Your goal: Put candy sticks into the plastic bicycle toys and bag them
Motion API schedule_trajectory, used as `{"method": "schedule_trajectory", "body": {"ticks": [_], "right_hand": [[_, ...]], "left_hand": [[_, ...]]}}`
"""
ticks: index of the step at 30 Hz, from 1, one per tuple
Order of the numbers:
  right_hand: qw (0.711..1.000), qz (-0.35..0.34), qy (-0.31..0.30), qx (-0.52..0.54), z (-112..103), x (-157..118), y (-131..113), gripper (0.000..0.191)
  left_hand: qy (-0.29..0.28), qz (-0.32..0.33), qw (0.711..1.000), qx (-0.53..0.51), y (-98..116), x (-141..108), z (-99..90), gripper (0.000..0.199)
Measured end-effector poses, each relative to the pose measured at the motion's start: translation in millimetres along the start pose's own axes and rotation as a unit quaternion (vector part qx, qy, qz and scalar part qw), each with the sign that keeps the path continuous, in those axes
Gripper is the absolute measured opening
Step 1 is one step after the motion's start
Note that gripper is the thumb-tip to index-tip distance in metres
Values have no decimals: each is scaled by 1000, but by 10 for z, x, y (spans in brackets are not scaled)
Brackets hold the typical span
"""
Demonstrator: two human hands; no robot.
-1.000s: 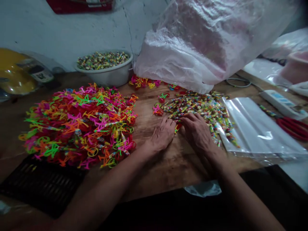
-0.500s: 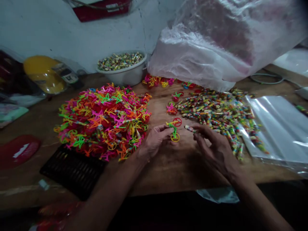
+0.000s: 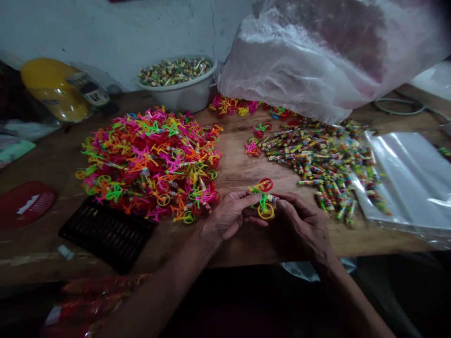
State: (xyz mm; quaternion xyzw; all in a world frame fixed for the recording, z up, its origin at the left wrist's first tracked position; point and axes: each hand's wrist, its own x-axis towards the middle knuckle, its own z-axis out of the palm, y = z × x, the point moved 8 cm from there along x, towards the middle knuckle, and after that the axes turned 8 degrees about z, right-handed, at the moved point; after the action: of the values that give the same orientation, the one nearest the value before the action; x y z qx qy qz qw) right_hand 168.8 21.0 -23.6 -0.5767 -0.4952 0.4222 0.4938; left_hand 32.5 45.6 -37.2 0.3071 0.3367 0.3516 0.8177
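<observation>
My left hand (image 3: 234, 213) pinches a small plastic toy bicycle (image 3: 263, 203) with a green frame, a red wheel and a yellow wheel. Between the thumb and fingers of my right hand (image 3: 305, 220) is a small candy tube (image 3: 271, 198) in a printed clear wrapper. The tube's near end meets the green frame; whether it sits inside the frame I cannot tell. To the left rises a heap of bright toy bicycles (image 3: 151, 164), some with candy tubes in them. A pile of loose candy tubes (image 3: 317, 159) lies beyond my right hand.
A white basin (image 3: 179, 94) full of candy tubes stands by the wall. A large plastic bag (image 3: 282, 70) bulges at the back right. Clear plastic sheets (image 3: 412, 178) lie right, a black basket (image 3: 105, 234) and red lid-like piece (image 3: 28, 204) left.
My right hand has moved left, bringing the candy tube against the toy bicycle. The bicycle has shifted slightly right and lower in view; the camera has tilted down.
</observation>
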Motion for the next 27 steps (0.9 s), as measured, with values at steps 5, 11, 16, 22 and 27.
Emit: {"method": "schedule_trajectory", "body": {"ticks": [5,11,16,22,27], "right_hand": [[992,84,-15,92,6,-36,251,19],[1000,5,-9,-6,-65,-74,58,18],[986,-104,1,-128,-72,-133,-167,18],[991,-91,-8,-94,-47,-149,-110,16],[980,-135,36,-144,-98,-234,-214,19]], "left_hand": [[-27,-48,998,-12,-49,2,71,18],[-42,-104,994,-4,-130,15,51,20],[-36,-113,993,-15,-187,-1,10,17],[-32,-77,996,21,-149,-39,56,14],[-49,-84,995,15,-158,-44,122,15]]}}
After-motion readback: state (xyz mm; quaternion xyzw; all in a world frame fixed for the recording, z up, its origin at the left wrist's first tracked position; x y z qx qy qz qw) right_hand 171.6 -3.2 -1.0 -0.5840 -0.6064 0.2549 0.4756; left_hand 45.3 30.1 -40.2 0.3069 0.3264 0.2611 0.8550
